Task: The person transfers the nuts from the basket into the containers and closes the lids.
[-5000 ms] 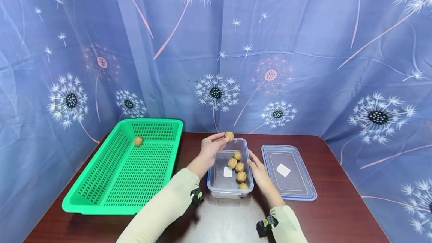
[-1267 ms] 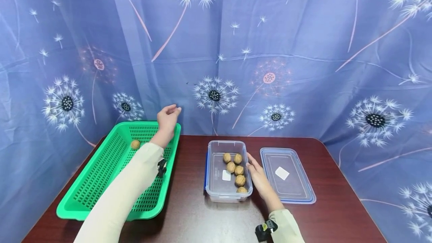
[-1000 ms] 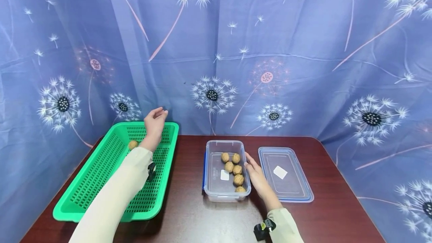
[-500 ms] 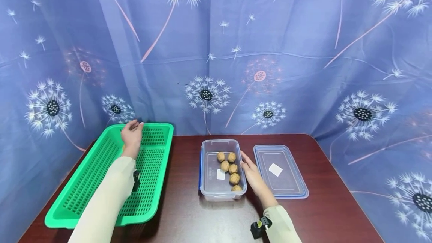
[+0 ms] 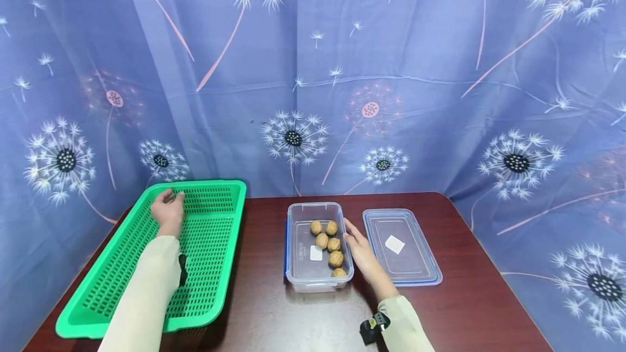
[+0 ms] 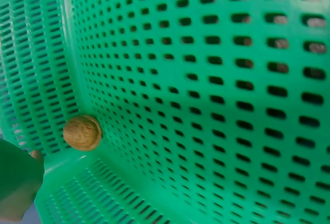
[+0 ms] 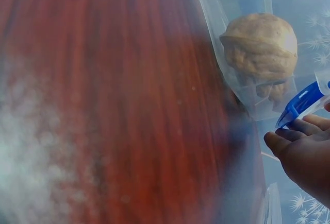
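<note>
My left hand is inside the far left corner of a green plastic basket, fingers loosely bent. In the left wrist view a walnut lies in the basket's corner, apart from the part of the hand that shows. The head view hides this walnut behind the hand. My right hand rests against the right side of a clear plastic container, fingers lying along its wall. Several walnuts sit inside it. In the right wrist view the fingers touch or nearly touch a blue latch.
A clear lid with a blue rim and a white label lies right of the container. A blue latch hangs along the container's left side. Brown table shows between basket and container. A dandelion-patterned curtain stands behind.
My left hand put a walnut into the container, then swung left and down into the basket's far corner. The right hand stays at the container's side. The head view has turned slightly left.
</note>
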Demonstrator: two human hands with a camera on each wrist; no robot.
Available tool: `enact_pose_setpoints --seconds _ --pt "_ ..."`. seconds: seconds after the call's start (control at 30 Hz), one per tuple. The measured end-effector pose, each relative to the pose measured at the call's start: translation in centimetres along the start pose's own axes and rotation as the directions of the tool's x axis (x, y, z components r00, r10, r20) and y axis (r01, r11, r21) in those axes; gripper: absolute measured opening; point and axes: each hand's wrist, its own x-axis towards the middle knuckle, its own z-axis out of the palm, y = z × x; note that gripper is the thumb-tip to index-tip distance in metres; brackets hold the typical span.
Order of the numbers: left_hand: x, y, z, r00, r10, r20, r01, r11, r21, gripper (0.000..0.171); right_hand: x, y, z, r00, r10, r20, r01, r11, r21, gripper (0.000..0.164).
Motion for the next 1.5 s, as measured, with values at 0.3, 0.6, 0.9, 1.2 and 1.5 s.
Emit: enact_pose_setpoints --seconds 0.3,0.6,0.9,1.2,1.5 --pt "0.3 -1.0 -0.9 0.998 -0.067 -0.013 0.067 0.997 0.047 0.049 0.0 -0.1 -0.1 1.000 -0.015 -0.001 0.015 1.000 -0.023 0.049" --pt "0.2 -2.1 -1.4 0.991 -0.129 0.019 0.126 0.985 0.117 0.053 0.1 0.0 -0.4 1.000 -0.002 0.006 0.002 1.000 0.001 0.049" --pt "0.4 -2.6 -1.5 0.988 -0.151 0.018 0.147 0.980 0.132 0.056 -1.0 -2.3 -0.4 1.000 -0.018 0.020 0.017 1.000 0.010 0.048" --pt "0.4 -2.8 -2.3 0.977 -0.200 0.077 0.191 0.976 0.107 0.060 0.1 -0.6 0.1 1.000 -0.027 0.013 0.027 1.000 -0.006 0.049" --pt "0.6 -3.1 -2.7 0.982 -0.191 0.010 0.187 0.969 0.159 0.058 -0.7 -2.3 0.4 0.999 -0.020 0.040 0.020 1.000 0.011 0.048"
